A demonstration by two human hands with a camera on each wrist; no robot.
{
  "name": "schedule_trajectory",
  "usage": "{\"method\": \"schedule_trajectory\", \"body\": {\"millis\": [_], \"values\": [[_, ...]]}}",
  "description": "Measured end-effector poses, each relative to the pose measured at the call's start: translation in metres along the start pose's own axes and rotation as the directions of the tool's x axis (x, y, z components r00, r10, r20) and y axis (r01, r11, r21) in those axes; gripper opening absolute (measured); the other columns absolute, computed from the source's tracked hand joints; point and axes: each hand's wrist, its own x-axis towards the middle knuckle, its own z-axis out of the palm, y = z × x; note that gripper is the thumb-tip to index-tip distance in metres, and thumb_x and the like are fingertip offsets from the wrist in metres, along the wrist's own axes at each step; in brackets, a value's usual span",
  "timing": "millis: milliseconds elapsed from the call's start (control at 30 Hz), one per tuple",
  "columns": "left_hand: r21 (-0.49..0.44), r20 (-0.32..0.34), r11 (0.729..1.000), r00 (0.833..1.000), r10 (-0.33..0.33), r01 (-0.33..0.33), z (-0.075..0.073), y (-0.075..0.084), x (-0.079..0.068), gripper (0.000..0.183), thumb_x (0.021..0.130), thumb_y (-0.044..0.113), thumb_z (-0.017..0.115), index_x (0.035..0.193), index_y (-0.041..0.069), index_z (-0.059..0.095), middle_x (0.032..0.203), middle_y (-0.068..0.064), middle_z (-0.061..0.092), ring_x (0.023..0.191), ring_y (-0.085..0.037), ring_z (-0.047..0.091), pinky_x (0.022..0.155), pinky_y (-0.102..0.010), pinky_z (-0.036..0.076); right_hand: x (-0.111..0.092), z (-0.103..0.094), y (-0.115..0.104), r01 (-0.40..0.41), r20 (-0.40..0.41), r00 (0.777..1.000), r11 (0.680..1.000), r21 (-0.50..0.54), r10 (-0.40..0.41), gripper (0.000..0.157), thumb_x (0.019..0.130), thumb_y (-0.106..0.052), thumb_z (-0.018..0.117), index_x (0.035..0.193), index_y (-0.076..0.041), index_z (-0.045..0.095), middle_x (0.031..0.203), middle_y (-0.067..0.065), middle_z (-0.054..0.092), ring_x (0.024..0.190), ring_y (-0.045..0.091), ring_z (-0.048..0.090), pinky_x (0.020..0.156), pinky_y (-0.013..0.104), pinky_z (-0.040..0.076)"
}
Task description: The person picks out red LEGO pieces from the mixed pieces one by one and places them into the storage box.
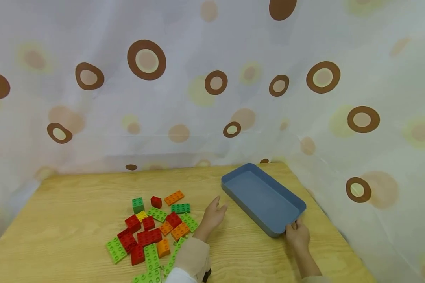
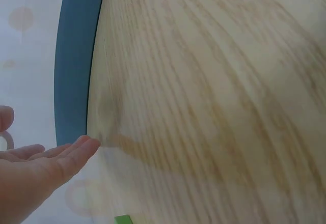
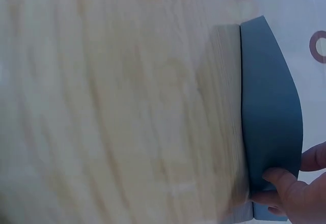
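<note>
A shallow blue-grey rectangular tray (image 1: 258, 196) lies at a slant on the right part of the table. My right hand (image 1: 298, 236) grips it at its near right corner. In the right wrist view, fingertips (image 3: 277, 175) press the outer wall while another digit reaches over the rim. My left hand (image 1: 214, 215) hovers between the tray and the bricks, fingers extended and nothing held. The left wrist view has those fingers (image 2: 76, 155) loosely straight, overlapping the tray's side wall (image 2: 76, 66).
Several toy building bricks in red (image 1: 149, 236), light green (image 1: 116, 250), orange (image 1: 180, 231), dark green (image 1: 138, 204) and yellow (image 1: 141, 215) lie loose left of my left hand. A spotted curtain (image 1: 184, 98) hangs behind and along the sides of the wooden table (image 1: 74, 220).
</note>
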Motion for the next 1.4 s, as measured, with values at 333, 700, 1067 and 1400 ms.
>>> {"method": "schedule_trajectory", "body": {"millis": [333, 700, 1067, 1400], "values": [[-0.122, -0.030, 0.992, 0.999, -0.039, 0.035, -0.002, -0.004, -0.004, 0.056, 0.098, 0.022, 0.042, 0.145, -0.002, 0.023, 0.144, -0.031, 0.030, 0.129, -0.047, 0.034, 0.100, -0.055, 0.039, -0.019, 0.009, -0.006, -0.018, 0.005, 1.000, 0.999, 0.038, 0.017, 0.069, 0.092, -0.004, 0.039, 0.144, 0.002, -0.006, 0.147, 0.034, 0.004, 0.132, 0.052, 0.019, 0.107, 0.053, 0.028], [-0.084, -0.075, 0.996, 0.996, -0.038, 0.032, 0.000, -0.011, -0.004, 0.054, 0.098, 0.023, 0.043, 0.143, -0.003, 0.028, 0.141, -0.031, 0.035, 0.129, -0.045, 0.037, 0.100, -0.053, 0.039, -0.033, 0.019, -0.006, 0.003, -0.003, 1.000, 0.999, 0.047, -0.003, 0.072, 0.091, -0.001, 0.038, 0.143, 0.003, -0.011, 0.148, 0.032, 0.004, 0.137, 0.046, 0.007, 0.112, 0.054, 0.017], [-0.113, -0.092, 0.993, 0.995, -0.034, 0.023, 0.004, -0.015, -0.004, 0.054, 0.096, 0.018, 0.046, 0.142, -0.005, 0.030, 0.139, -0.031, 0.038, 0.127, -0.044, 0.040, 0.100, -0.053, 0.039, -0.050, 0.035, -0.009, -0.001, 0.048, 0.999, 0.994, 0.112, -0.005, 0.081, 0.088, 0.004, 0.035, 0.136, 0.005, -0.029, 0.145, 0.026, -0.028, 0.136, 0.041, -0.018, 0.114, 0.053, -0.001], [-0.041, -0.078, 0.997, 0.995, 0.055, -0.059, 0.018, -0.016, -0.004, 0.063, 0.091, 0.018, 0.057, 0.138, -0.014, 0.030, 0.139, -0.033, 0.036, 0.126, -0.046, 0.040, 0.099, -0.050, 0.041, -0.070, 0.061, -0.016, -0.054, 0.035, 0.998, 0.973, 0.223, 0.047, 0.089, 0.085, 0.008, 0.035, 0.128, 0.005, -0.043, 0.134, 0.024, -0.048, 0.126, 0.037, -0.040, 0.109, 0.053, -0.017]]}}
